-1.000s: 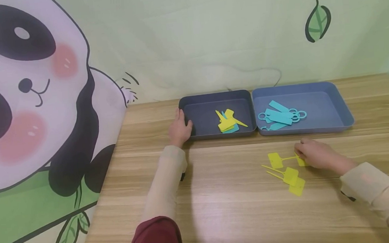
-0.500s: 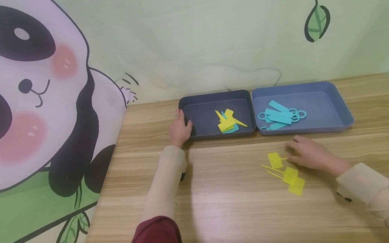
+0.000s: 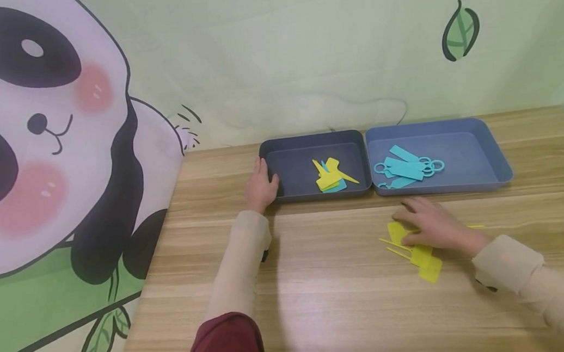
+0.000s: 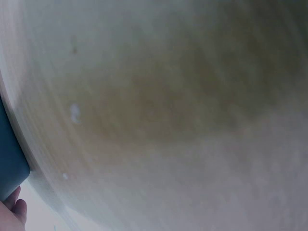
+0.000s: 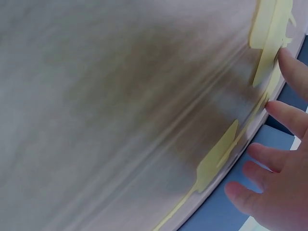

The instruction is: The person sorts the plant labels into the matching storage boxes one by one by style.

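Note:
My left hand rests at the left rim of a dark tray in the head view, its fingers straight along the side and its thumb at the front corner. In the left wrist view, fingertips show beside the tray corner. My right hand hovers low over flat yellow tags with thin tails, fingers spread, partly covering them. From the right wrist, its fingertips reach the edges of yellow tags, and another yellow tag lies nearer the camera.
Right beside the dark tray stands a blue tray holding several turquoise ring-ended tags. Yellow pointed tags and turquoise pieces lie in the dark tray. Behind the wooden table hangs a green cloth with a panda print.
My right hand has moved left across the yellow tags, its fingers spreading. A yellow tail now shows to its right, and it covers more of the left tag. The left hand has stayed put.

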Motion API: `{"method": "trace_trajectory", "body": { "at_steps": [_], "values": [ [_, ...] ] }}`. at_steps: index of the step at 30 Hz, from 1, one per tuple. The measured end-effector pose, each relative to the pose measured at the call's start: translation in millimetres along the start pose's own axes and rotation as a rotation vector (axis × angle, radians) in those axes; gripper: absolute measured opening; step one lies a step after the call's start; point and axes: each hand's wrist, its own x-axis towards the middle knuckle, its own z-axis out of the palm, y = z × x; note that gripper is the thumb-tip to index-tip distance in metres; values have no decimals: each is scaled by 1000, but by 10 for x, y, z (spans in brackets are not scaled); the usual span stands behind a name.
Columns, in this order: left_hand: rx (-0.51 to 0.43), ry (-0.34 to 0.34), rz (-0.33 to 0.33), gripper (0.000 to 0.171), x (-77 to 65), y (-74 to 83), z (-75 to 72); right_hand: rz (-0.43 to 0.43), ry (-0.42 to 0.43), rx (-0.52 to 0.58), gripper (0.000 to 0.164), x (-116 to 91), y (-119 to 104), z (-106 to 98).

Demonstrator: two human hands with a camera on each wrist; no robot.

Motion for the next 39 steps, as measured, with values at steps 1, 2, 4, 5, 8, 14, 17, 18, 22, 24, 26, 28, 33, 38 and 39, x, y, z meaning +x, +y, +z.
{"method": "trace_trajectory", "body": {
  "at_steps": [1, 2, 4, 5, 8, 14, 17, 18, 22, 24, 26, 28, 33, 38, 39],
  "values": [
    [0, 0, 1, 62, 2, 0, 1, 4, -6, -3, 56, 1, -2, 2],
    [0, 0, 2, 62, 2, 0, 1, 9, -11, -7, 55, 2, -6, 4],
    [-3, 4, 5, 62, 4, -1, 3, 23, -23, -9, 55, 1, -7, 10],
    [-5, 5, 6, 62, 6, -3, 4, 27, -26, -11, 55, 1, -7, 15],
    [-9, 8, 8, 62, 8, -6, 7, 34, -30, -15, 56, -6, -9, 29],
    [-11, 6, 7, 62, 10, -8, 7, 27, -9, -14, 54, -9, -19, 42],
    [-8, 4, 6, 62, 11, -9, 6, 31, -4, -1, 52, 0, -9, 45],
    [-5, 3, 6, 62, 12, -9, 7, 33, -5, 3, 51, 4, -7, 45],
    [0, 4, 6, 62, 12, -8, 7, 29, -5, 20, 47, 30, 3, 35],
    [1, 0, 6, 62, 11, -7, 4, 28, -9, 31, 44, 46, 4, 21],
    [-1, 0, 6, 62, 11, -5, 1, 33, -21, 44, 41, 65, 7, 9],
    [-1, -2, 5, 62, 9, -3, -2, 36, -38, 54, 39, 83, 12, -3],
    [-3, -3, 2, 62, 7, -2, -6, 23, -64, 52, 35, 119, 17, -15],
    [-3, -7, 1, 62, 2, -1, -3, 46, -86, 56, 35, 136, 6, -33],
    [-1, -6, 2, 62, 2, -2, -1, 53, -90, 58, 35, 139, 3, -37]
  ]
}}
